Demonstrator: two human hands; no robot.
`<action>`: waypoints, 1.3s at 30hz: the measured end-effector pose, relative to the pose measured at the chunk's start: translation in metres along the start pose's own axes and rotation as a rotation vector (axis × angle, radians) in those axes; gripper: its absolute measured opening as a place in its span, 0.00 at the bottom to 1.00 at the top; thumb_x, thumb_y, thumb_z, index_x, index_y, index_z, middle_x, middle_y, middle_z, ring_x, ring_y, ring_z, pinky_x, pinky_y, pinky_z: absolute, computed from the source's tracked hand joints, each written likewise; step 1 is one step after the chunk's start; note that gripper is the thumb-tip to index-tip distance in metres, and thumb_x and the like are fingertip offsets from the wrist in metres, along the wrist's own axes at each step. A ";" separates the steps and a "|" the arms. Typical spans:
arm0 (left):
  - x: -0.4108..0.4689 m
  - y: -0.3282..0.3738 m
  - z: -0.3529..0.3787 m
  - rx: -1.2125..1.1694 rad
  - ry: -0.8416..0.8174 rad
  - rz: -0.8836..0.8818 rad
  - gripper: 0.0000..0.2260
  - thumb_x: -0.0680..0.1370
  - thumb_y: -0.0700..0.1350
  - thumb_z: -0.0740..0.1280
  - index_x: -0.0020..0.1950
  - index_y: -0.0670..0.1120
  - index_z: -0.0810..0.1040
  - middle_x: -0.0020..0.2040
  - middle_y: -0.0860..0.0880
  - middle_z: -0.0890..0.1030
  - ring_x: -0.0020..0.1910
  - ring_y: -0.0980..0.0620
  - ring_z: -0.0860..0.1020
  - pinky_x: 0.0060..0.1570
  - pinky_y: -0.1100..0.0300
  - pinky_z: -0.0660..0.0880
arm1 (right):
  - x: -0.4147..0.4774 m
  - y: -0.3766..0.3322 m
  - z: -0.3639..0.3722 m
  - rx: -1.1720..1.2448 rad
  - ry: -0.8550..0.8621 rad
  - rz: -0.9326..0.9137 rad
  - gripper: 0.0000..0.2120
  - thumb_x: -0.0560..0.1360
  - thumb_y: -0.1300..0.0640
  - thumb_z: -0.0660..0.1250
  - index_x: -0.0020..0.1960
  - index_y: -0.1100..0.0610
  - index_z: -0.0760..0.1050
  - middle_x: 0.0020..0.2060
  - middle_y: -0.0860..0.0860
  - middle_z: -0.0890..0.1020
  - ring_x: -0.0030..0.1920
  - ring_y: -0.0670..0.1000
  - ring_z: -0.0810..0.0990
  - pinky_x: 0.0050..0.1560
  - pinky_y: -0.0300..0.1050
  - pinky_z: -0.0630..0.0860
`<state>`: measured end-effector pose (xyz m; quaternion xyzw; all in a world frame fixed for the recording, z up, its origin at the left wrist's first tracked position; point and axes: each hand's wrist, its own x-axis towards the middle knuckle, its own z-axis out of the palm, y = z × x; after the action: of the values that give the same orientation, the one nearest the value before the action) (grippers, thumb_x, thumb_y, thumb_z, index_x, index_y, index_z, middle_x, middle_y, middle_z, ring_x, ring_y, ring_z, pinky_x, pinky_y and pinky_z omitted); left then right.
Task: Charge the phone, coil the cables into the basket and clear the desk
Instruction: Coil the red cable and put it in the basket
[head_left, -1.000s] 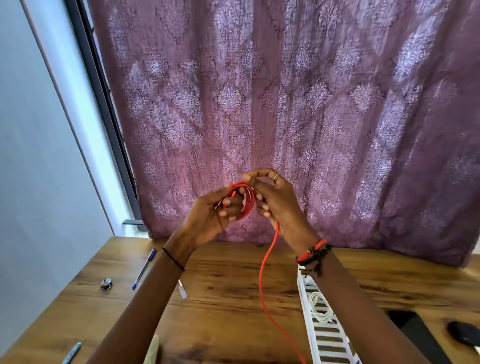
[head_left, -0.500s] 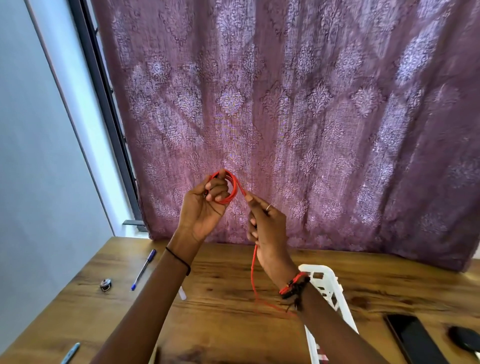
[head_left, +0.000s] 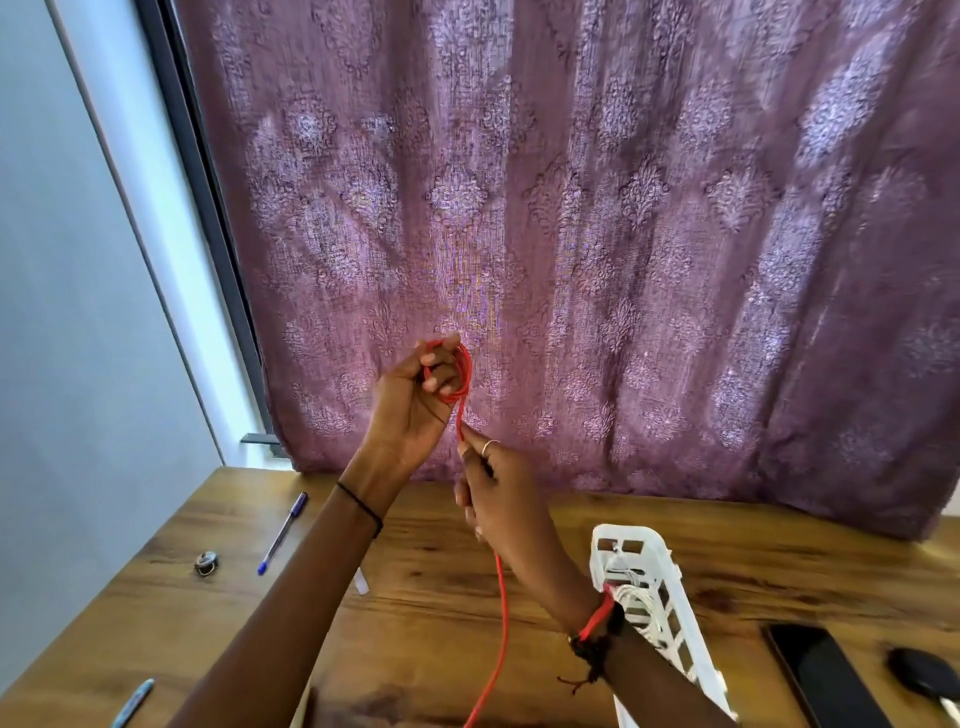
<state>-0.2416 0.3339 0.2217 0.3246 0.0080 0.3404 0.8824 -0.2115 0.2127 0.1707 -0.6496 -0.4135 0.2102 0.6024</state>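
Left hand (head_left: 413, 397) gripping coiled red cable (head_left: 466, 370), right hand (head_left: 501, 496) pinching its tail, white cable (head_left: 638, 605) in basket (head_left: 631, 534)

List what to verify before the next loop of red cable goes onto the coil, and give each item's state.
1. Coil secured: the left hand grips the loops of the red cable. Ok.
2. Feed strand controlled: the right hand pinches it just below the coil. Ok.
3. Remaining length: the strand runs off the bottom of the frame. Cannot tell.
4. Basket ready: it stands on the desk beside the right forearm, with a white cable inside. Ok.
5. Phone charging: its near end is cut off. Cannot tell.
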 end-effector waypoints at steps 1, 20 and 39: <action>0.000 -0.003 0.001 0.068 0.009 0.020 0.15 0.83 0.42 0.51 0.50 0.36 0.74 0.29 0.55 0.70 0.22 0.60 0.65 0.25 0.69 0.65 | 0.001 -0.001 -0.001 -0.066 -0.014 0.004 0.15 0.81 0.57 0.54 0.65 0.51 0.71 0.23 0.46 0.71 0.18 0.40 0.66 0.21 0.33 0.61; -0.004 -0.020 -0.024 1.480 -0.187 0.325 0.09 0.82 0.40 0.55 0.55 0.35 0.70 0.31 0.53 0.69 0.28 0.53 0.67 0.31 0.58 0.67 | 0.032 -0.031 -0.061 -0.639 -0.054 -0.101 0.09 0.77 0.58 0.60 0.50 0.53 0.80 0.37 0.50 0.83 0.28 0.44 0.72 0.34 0.41 0.70; -0.007 -0.019 -0.030 0.892 -0.446 -0.075 0.16 0.80 0.50 0.52 0.52 0.45 0.77 0.30 0.58 0.68 0.27 0.61 0.62 0.26 0.70 0.62 | 0.057 -0.024 -0.075 -0.107 0.091 -0.313 0.08 0.71 0.62 0.71 0.50 0.61 0.82 0.41 0.48 0.84 0.37 0.31 0.79 0.42 0.23 0.70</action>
<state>-0.2429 0.3359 0.1859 0.7347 -0.0245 0.1941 0.6496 -0.1278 0.2106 0.2206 -0.6175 -0.4924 0.0619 0.6103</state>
